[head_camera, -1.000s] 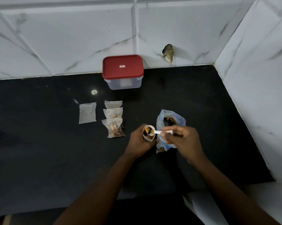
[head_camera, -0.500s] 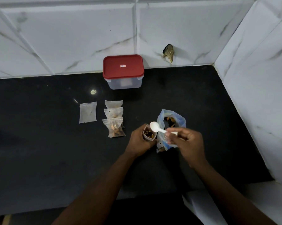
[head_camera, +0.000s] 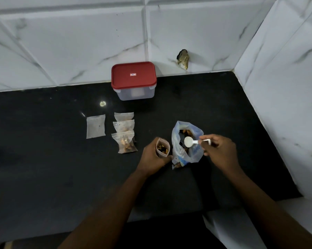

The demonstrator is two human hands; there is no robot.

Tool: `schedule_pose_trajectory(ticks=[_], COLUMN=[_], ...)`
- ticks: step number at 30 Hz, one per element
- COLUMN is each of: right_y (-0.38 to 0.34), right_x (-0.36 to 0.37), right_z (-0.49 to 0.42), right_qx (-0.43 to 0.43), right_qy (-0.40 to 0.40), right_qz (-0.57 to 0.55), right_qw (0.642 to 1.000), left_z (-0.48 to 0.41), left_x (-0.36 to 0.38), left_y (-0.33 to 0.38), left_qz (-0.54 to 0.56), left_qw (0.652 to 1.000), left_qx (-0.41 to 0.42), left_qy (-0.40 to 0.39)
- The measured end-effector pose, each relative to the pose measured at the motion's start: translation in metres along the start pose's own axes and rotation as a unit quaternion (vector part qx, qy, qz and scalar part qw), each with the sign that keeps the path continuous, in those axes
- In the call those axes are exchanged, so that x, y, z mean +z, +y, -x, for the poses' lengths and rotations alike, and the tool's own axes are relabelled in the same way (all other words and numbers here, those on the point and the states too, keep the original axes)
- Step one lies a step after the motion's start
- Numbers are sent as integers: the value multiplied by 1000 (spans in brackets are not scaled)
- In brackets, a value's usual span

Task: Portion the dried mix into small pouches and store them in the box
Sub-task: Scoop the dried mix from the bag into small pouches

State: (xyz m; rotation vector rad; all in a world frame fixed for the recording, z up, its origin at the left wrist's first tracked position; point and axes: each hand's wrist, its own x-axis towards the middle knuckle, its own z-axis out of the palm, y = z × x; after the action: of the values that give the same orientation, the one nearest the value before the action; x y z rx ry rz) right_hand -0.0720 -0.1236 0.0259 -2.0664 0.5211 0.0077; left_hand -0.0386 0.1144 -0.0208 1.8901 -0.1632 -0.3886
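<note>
My left hand (head_camera: pixel 151 157) grips a small open pouch (head_camera: pixel 162 147) upright on the black counter, with dried mix showing inside. My right hand (head_camera: pixel 219 150) pinches the handle of a white plastic spoon (head_camera: pixel 189 141), whose empty bowl hangs over the mouth of the big clear bag of dried mix (head_camera: pixel 186 142). Three filled pouches (head_camera: pixel 125 133) lie overlapping in a column to the left. A flat empty pouch (head_camera: pixel 95 126) lies further left. The clear box with a red lid (head_camera: pixel 133 80) stands shut by the back wall.
The black counter (head_camera: pixel 44 168) meets white marble-tiled walls at the back and on the right. A broken hole in the wall (head_camera: pixel 183 58) sits right of the box. The counter's front edge runs near my forearms.
The spoon was over the small pouch, tipped its load in, and has moved right, empty, to the mouth of the big bag. My left hand stayed put with the pouch.
</note>
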Motion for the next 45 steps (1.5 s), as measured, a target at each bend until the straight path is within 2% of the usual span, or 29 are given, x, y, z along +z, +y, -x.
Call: schedule_pose_trajectory(ticks=[5, 8, 10, 13, 17, 21, 26, 31, 35, 39, 45], right_y=[8, 12, 9, -3, -28, -40, -56, -78, -92, -97, -101], right_x=[14, 20, 19, 17, 27, 48, 59, 71, 83, 101, 126], right_z=[-7, -5, -1, 5, 18, 22, 24, 25, 28, 29, 29], right_qx=[-31, -112, -124, -160, -155, -110, -124, -134, -54, -29, -54], right_qy=[-29, 40, 89, 89, -24, -112, -112, -145, -210, -230, -233], right_qz=[56, 173, 227, 165, 59, 55, 43, 25, -95, -138, -100], right_qw=[998, 978, 962, 969, 986, 986, 985, 980, 972, 963, 966], left_z=[3, 3, 2, 0, -1, 2, 14, 32, 40, 48, 60], left_x=[-7, -11, -12, -14, -20, -27, -44, -66, -84, -101, -122], left_y=[-2, 1, 1, 1, 0, -1, 4, 19, 16, 9, -5], left_qz=[41, 73, 91, 104, 111, 105, 159, 243, 262, 265, 268], left_qw=[998, 995, 993, 992, 991, 994, 986, 968, 962, 961, 957], left_qx=[-3, -6, -23, -50, -55, -41, -52, -49, -58, -48, -73], left_qy=[-52, -70, -65, -54, -54, -13, 13, 27, 42, 58, 80])
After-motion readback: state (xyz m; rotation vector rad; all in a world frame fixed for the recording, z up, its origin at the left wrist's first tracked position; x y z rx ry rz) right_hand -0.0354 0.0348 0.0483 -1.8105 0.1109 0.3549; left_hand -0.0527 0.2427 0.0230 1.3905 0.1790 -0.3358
